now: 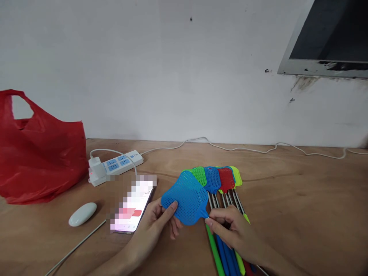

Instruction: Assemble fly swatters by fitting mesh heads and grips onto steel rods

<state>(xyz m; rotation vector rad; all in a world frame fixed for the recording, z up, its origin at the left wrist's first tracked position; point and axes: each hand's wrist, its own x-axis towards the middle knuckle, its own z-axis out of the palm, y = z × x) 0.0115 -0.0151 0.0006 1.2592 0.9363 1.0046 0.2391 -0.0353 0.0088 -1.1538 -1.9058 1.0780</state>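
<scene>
A blue fly swatter head [188, 197], a mesh paddle with a short neck, is held up between my two hands. My left hand [162, 220] pinches its left edge, thumb on top of the mesh. The fingers of my right hand [227, 226] close on the neck at its lower right. Behind and beneath lie several fly swatters side by side, with green [199, 175], blue [212, 179], red [225, 180] and yellow [237, 176] heads. Their metal rods run toward me into coloured handles [227, 255], partly covered by my right hand and forearm.
Left of my hands lies a lit phone [132, 209], partly blurred, near a white mouse [82, 214]. A white power strip [119, 165] with a plugged-in charger sits behind. A red plastic bag [43, 157] stands far left. A white cable [235, 148] runs along the wall.
</scene>
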